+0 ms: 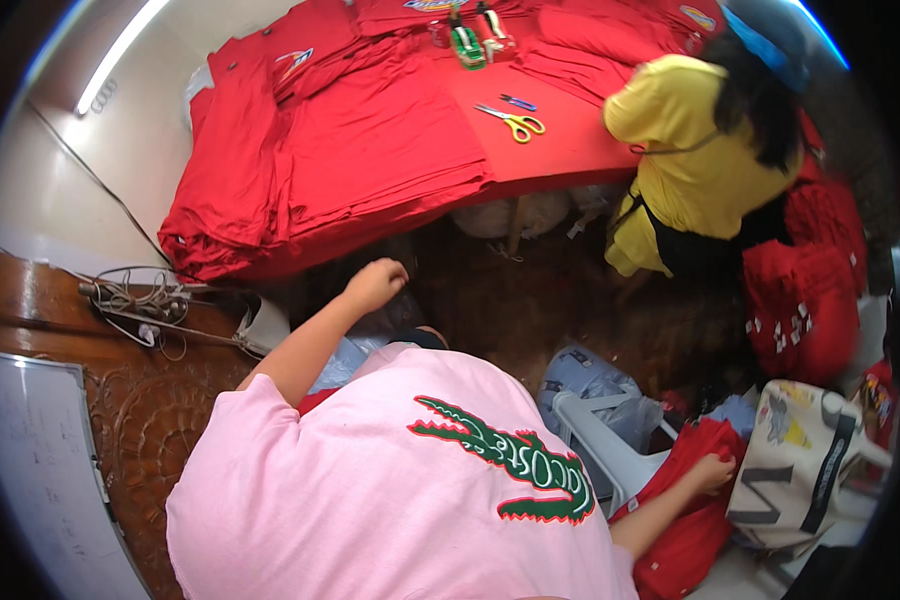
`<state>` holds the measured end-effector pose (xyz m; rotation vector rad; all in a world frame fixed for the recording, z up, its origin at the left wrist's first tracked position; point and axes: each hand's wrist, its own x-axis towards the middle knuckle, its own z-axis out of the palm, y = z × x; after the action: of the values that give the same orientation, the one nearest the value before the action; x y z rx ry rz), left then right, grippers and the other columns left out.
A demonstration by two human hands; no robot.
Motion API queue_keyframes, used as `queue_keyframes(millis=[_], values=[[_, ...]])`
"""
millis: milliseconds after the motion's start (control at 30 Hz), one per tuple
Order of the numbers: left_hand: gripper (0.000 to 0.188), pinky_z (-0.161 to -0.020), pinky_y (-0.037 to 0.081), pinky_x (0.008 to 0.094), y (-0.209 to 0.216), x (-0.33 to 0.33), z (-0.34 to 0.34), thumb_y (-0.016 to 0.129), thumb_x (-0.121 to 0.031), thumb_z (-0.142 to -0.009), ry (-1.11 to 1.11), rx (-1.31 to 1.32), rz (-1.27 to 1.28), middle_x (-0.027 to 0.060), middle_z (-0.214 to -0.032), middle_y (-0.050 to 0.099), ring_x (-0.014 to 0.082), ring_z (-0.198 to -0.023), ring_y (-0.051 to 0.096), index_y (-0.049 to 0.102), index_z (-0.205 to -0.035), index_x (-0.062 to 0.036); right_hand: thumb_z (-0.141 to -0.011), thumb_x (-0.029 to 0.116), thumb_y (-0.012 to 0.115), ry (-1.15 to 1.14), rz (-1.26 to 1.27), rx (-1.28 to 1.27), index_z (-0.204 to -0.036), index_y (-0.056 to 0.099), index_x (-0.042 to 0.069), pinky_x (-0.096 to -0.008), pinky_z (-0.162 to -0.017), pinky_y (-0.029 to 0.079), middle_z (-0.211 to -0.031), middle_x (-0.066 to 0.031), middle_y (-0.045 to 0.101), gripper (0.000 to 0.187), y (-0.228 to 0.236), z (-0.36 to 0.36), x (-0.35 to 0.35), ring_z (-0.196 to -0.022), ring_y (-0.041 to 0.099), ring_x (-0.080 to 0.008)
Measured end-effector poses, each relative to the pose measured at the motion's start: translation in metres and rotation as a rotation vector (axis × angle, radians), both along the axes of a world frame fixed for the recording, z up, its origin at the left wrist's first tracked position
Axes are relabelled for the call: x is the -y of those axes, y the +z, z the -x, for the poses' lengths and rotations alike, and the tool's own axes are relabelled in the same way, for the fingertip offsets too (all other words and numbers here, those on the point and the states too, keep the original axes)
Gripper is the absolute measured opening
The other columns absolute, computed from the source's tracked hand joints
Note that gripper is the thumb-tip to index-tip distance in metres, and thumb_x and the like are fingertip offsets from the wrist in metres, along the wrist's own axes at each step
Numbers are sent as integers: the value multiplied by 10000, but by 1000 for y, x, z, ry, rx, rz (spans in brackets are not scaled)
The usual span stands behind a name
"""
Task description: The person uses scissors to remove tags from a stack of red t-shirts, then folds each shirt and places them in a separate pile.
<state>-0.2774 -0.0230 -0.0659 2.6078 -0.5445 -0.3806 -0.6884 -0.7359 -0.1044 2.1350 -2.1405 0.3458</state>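
Note:
My left hand (378,286) is raised over the dark floor, short of the table's front edge. Its fingers are loosely curled together, and nothing shows in them. Low on the right, my right hand (710,473) is closed on a red shirt (692,520), part of a red heap beside a grey plastic chair (620,450). Some of its fingertips are hidden in the cloth. Across from me, stacks of folded red shirts (380,140) cover much of the table. Yellow-handled scissors (518,124) and small blue thread snips (518,102) lie on the bare red tabletop (545,145).
A co-worker in a yellow shirt (685,145) stands at the table's right end, near more red garments (805,300). Two tape dispensers (467,45) sit at the back. A cream tote bag (795,465) stands right. Coiled cables (145,295) hang by carved wood (170,420).

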Motion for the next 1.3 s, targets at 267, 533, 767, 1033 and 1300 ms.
queue_keyframes(millis=[267, 533, 767, 1033, 1300], values=[[179, -1054, 476, 502, -2, -81, -123, 654, -114, -900, 222, 443, 59, 140, -1166, 674, 362, -1132, 637, 669, -1069, -57, -921, 30, 627, 1480, -248, 753, -1182, 698, 65, -411, -950, 539, -1242, -146, 687, 274, 40, -359, -338, -1108, 669, -329], [424, -1113, 457, 458, -26, -129, -175, 701, -99, -838, 320, 423, 78, 175, -1409, 580, 365, -1303, 566, 636, -1255, -56, -892, 48, 655, 1956, -2, 337, -1236, 655, 73, -425, -943, 554, -1311, -139, 664, 344, 44, -619, -422, -1147, 653, -321], [407, -1046, 506, 447, -34, -184, -204, 691, -58, -779, 300, 487, 80, 172, -1299, 654, 335, -1218, 629, 693, -1187, -54, -935, 61, 644, 1892, -445, 524, -1064, 710, 64, -357, -914, 560, -1226, -103, 730, 145, 22, -699, -409, -1085, 680, -240], [384, -822, 508, 304, -26, -280, -270, 800, -283, -875, 826, 39, 510, 89, -892, 705, 153, -872, 647, 730, -1130, -5, -1031, 147, 622, 1327, -1170, 817, -1123, 664, -38, -283, -943, 498, -1105, -105, 732, 211, 15, -823, -423, -1037, 655, -149], [383, -927, 484, 283, -34, -293, -268, 843, -216, -822, 595, -157, 598, 72, -1110, 665, 154, -1024, 603, 692, -1122, -32, -996, 174, 685, 1257, -1299, 796, -1147, 667, -15, -322, -966, 487, -1144, -91, 714, 243, -12, -821, -431, -1048, 662, -168]])
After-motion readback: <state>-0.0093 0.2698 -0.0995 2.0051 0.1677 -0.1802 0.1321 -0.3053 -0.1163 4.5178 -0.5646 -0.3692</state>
